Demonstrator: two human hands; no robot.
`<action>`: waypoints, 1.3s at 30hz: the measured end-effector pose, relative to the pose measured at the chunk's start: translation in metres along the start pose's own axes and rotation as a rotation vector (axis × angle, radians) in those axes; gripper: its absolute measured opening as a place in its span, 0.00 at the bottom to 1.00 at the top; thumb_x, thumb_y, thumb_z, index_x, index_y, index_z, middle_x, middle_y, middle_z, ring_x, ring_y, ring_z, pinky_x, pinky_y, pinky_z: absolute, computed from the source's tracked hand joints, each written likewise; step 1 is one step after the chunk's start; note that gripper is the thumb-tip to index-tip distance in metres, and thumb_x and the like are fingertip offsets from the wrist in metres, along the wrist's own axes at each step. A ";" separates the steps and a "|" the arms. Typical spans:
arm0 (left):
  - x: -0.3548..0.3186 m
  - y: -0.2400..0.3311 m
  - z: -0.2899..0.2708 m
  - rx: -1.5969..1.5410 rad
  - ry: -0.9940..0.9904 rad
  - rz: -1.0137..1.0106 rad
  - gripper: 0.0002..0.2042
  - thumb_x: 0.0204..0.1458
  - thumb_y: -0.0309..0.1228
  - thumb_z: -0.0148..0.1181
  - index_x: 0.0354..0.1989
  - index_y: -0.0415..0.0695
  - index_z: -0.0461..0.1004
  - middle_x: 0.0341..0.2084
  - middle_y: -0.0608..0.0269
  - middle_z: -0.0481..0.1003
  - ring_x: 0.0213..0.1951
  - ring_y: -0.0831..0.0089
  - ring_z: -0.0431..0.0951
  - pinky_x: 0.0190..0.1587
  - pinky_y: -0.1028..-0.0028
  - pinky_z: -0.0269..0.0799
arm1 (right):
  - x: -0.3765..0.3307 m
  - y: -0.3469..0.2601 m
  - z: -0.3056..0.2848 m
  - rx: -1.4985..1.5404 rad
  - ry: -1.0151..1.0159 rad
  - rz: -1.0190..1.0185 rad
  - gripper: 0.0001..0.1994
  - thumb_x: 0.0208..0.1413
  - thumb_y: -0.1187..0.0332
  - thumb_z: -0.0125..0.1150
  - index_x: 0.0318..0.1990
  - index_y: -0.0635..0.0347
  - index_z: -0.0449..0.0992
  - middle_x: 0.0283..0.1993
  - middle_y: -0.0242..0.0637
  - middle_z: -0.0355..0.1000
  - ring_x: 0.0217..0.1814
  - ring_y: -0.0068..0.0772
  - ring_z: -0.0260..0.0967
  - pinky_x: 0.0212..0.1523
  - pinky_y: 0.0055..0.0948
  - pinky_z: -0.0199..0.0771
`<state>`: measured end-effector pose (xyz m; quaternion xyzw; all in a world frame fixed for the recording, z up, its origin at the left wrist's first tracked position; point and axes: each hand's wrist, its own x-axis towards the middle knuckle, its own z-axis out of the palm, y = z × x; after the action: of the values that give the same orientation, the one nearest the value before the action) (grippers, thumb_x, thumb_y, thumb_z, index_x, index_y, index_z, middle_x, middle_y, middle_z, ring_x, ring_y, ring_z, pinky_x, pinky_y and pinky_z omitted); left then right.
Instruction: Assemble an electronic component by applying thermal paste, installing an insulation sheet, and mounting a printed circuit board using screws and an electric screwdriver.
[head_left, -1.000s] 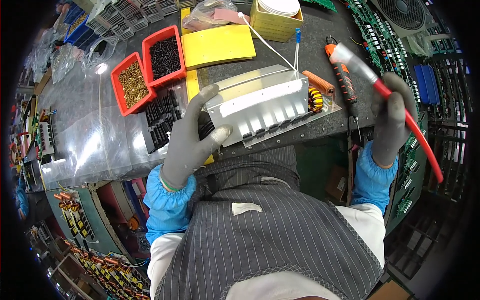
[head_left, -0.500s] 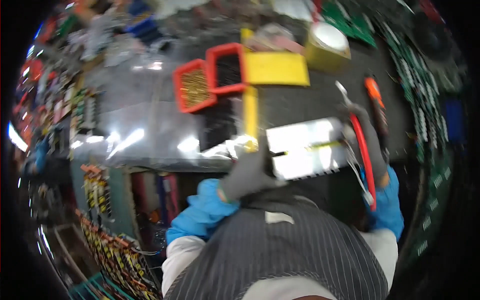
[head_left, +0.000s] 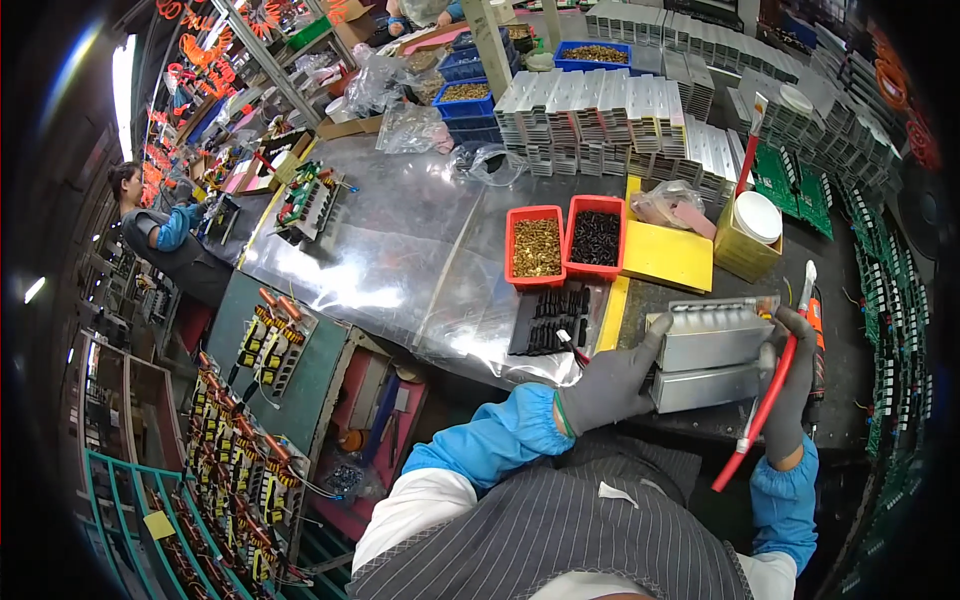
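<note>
Silver aluminium heat sinks point(head_left: 705, 345), two blocks lying against each other, are held up at the near edge of the bench. My left hand point(head_left: 612, 388), in a grey glove, closes on their left side, thumb along the edge. With the other grey glove, my right hand point(head_left: 790, 385) grips their right side. A red-handled brush point(head_left: 765, 420) is also tucked in that hand, its pale tip pointing away and its handle end toward me. Small parts sit along the far edge of the blocks, too small to name. The right fingers are partly hidden.
Red bins of brass screws point(head_left: 537, 250) and black screws point(head_left: 597, 240) stand beyond my left hand. A yellow box with a white tub point(head_left: 757, 217) is behind the blocks. An orange-black screwdriver point(head_left: 817, 350) lies right. Circuit boards point(head_left: 895, 300) line the right edge. A co-worker point(head_left: 165, 235) stands far left.
My view has swung so that the bench's far side and the co-worker show. The metal blocks have been tilted, and both hands hold them. The brush stays in my right hand.
</note>
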<state>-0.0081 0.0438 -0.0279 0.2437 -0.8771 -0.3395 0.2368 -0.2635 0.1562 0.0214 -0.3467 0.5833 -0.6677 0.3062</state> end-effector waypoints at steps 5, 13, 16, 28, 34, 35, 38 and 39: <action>0.005 -0.027 -0.016 0.005 -0.085 0.104 0.68 0.35 0.48 0.83 0.80 0.42 0.38 0.63 0.32 0.68 0.66 0.39 0.69 0.67 0.51 0.65 | 0.006 0.016 -0.005 -0.911 -0.053 -0.784 0.22 0.60 0.75 0.63 0.62 0.62 0.69 0.54 0.37 0.69 0.33 0.14 0.66 0.34 0.17 0.70; 0.029 -0.007 -0.011 -0.814 0.107 -0.288 0.55 0.47 0.43 0.78 0.77 0.35 0.46 0.64 0.40 0.64 0.63 0.51 0.71 0.64 0.56 0.71 | 0.001 -0.005 -0.005 -0.848 -0.130 -0.650 0.28 0.51 0.73 0.73 0.59 0.52 0.69 0.59 0.52 0.72 0.37 0.39 0.79 0.39 0.34 0.81; 0.022 -0.006 -0.005 -0.833 0.150 -0.341 0.54 0.44 0.37 0.78 0.76 0.35 0.47 0.61 0.40 0.67 0.62 0.54 0.73 0.64 0.58 0.72 | 0.017 -0.035 -0.023 -0.748 -0.051 -0.634 0.23 0.58 0.69 0.67 0.61 0.60 0.72 0.59 0.48 0.73 0.54 0.38 0.78 0.52 0.35 0.78; 0.010 -0.007 0.006 -0.675 0.147 -0.227 0.54 0.42 0.37 0.79 0.75 0.33 0.49 0.64 0.40 0.66 0.63 0.53 0.73 0.66 0.59 0.71 | 0.205 -0.022 -0.040 -0.406 -0.177 0.103 0.19 0.67 0.58 0.61 0.58 0.58 0.82 0.40 0.24 0.80 0.37 0.13 0.67 0.36 0.21 0.69; 0.005 -0.008 0.006 -0.600 0.132 -0.209 0.55 0.43 0.47 0.79 0.74 0.32 0.51 0.64 0.38 0.66 0.63 0.51 0.73 0.66 0.57 0.70 | 0.235 0.017 -0.037 -0.527 -0.131 -0.045 0.16 0.65 0.61 0.64 0.54 0.59 0.84 0.44 0.27 0.81 0.41 0.17 0.71 0.41 0.23 0.72; 0.006 -0.007 0.006 -0.602 0.132 -0.208 0.55 0.43 0.47 0.79 0.74 0.32 0.51 0.64 0.38 0.66 0.63 0.51 0.73 0.66 0.57 0.70 | 0.237 0.019 -0.038 -0.561 -0.122 -0.055 0.16 0.64 0.62 0.65 0.55 0.60 0.84 0.45 0.29 0.82 0.43 0.18 0.73 0.43 0.24 0.73; 0.005 -0.006 0.004 -0.598 0.127 -0.234 0.56 0.43 0.50 0.79 0.74 0.32 0.52 0.64 0.37 0.66 0.63 0.50 0.74 0.65 0.57 0.71 | 0.233 0.019 -0.037 -0.626 -0.154 -0.115 0.15 0.64 0.64 0.65 0.54 0.62 0.83 0.48 0.34 0.83 0.49 0.22 0.76 0.50 0.26 0.76; 0.004 -0.008 0.006 -0.582 0.126 -0.227 0.56 0.43 0.50 0.79 0.74 0.32 0.52 0.63 0.37 0.67 0.63 0.50 0.74 0.65 0.57 0.71 | 0.230 0.017 -0.038 -0.649 -0.174 -0.147 0.15 0.64 0.64 0.64 0.53 0.63 0.83 0.48 0.36 0.83 0.50 0.23 0.77 0.52 0.27 0.77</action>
<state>-0.0125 0.0392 -0.0359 0.2828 -0.6939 -0.5847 0.3109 -0.4260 -0.0119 0.0261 -0.5228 0.7105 -0.4355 0.1794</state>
